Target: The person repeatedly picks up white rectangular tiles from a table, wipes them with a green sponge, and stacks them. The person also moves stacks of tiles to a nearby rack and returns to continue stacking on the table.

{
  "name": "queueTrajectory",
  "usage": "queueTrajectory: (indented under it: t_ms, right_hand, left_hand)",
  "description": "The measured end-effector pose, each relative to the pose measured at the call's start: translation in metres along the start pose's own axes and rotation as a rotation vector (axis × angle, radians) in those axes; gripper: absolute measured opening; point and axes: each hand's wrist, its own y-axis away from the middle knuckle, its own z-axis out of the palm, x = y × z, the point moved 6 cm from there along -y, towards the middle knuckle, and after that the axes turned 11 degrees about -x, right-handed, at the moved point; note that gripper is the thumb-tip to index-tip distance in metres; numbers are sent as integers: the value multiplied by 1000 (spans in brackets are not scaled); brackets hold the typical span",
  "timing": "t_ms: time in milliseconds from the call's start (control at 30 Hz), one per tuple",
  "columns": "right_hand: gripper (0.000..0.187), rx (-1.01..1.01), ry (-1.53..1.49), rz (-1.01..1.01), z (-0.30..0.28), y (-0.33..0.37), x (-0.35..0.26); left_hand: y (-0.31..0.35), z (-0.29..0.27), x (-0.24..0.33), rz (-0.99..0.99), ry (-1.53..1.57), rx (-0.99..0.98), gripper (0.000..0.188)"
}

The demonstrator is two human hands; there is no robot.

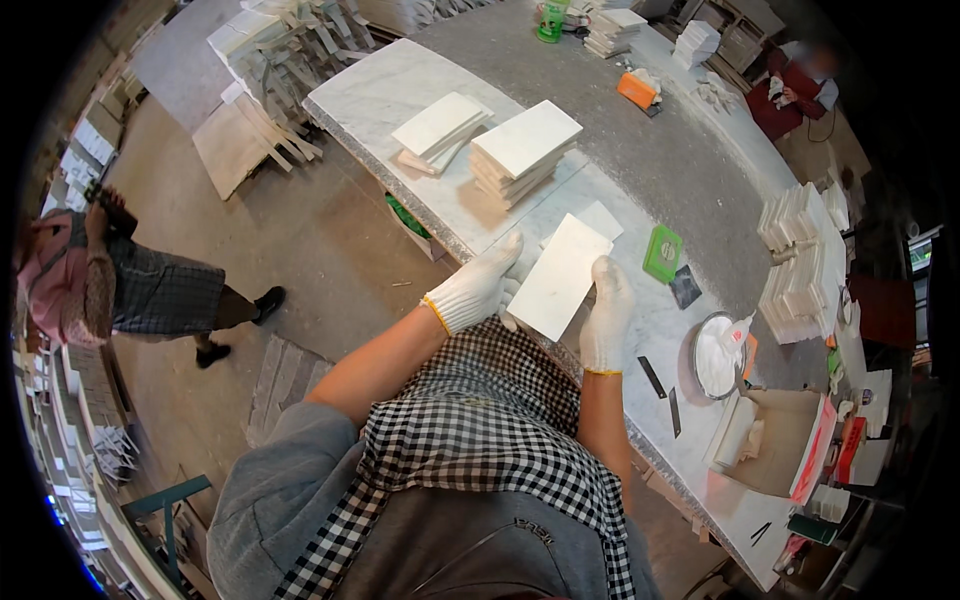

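Observation:
A white rectangular tile (560, 278) is held tilted above the table's near edge. My right hand (609, 312), in a white knit glove with a yellow cuff, grips its right edge, thumb on the upper face. At its left edge is my left hand (474, 286), gloved the same way, thumb raised and spread from the fingers; the fingertips are at or just under the edge. Another white tile (602, 219) lies partly hidden behind the held one. Farther back stand a taller stack of tiles (525, 145) and a lower stack (440, 130).
Right of my hands lie a green block (662, 253), a dark square pad (685, 287), two thin dark strips (652, 377), a bowl of white paste (716, 355) and a cardboard box (780, 430). One person (120, 270) walks at left; another (795, 90) is at far right.

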Motion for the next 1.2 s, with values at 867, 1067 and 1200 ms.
queueTrajectory:
  t_ms: [867,1067,1200]
  right_hand:
    - [42,-137,377,-150,22,17,-12]
    - [43,-158,348,-120,24,18,-11]
    - [43,-182,330,-116,26,17,-10]
  left_hand:
    - [5,7,-1,127,635,-602,88]
    - [2,8,1,135,670,-675,90]
    - [4,9,1,136,673,-667,92]
